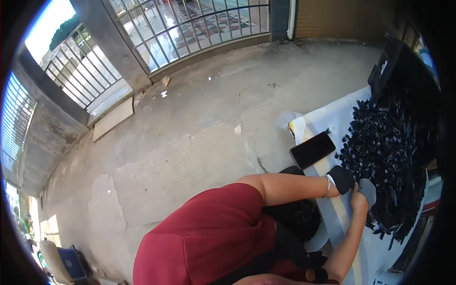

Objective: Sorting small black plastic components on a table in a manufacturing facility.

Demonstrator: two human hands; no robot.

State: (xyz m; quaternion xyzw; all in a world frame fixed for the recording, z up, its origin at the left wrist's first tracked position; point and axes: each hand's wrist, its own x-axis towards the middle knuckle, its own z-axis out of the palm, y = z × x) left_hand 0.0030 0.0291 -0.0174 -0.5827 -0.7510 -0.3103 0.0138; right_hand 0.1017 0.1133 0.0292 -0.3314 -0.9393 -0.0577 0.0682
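My left hand (342, 179), in a black glove with a bracelet at the wrist, is at the near left edge of a heap of small shiny black pieces (380, 147). Right beside it, almost touching, is my right hand (365, 194), with a grey covering over its fingers. Both hands look closed, fingers curled toward each other; whatever they hold is too small or hidden to name. The heap lies on a table with a pale cover (327, 209). A black smartphone (312, 150) rests on the cover, to the left of the heap.
A large black container (403, 71) is tipped at the heap's far end. One loose black piece (327, 130) lies near the phone. Around the table is a cracked concrete floor (190, 133), with barred railings (199, 28) beyond. A blue object (72, 262) stands at lower left.
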